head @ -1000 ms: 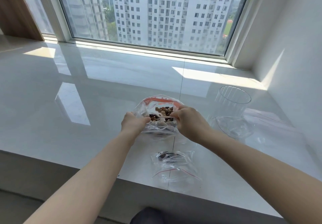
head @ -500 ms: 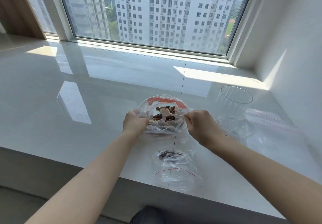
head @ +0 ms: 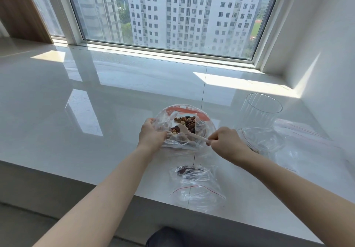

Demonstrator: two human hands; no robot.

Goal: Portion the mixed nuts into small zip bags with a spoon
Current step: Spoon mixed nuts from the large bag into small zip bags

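Sill: R hand (head: 225, 144) grips spoon (head: 189, 133).

A large clear bag (head: 184, 125) with an orange zip strip is held open on the white counter, mixed nuts (head: 185, 122) heaped inside. A pale spoon (head: 189, 132) is angled into it, bowl down. A small red-lined zip bag (head: 196, 187) is laid nearer, crumpled
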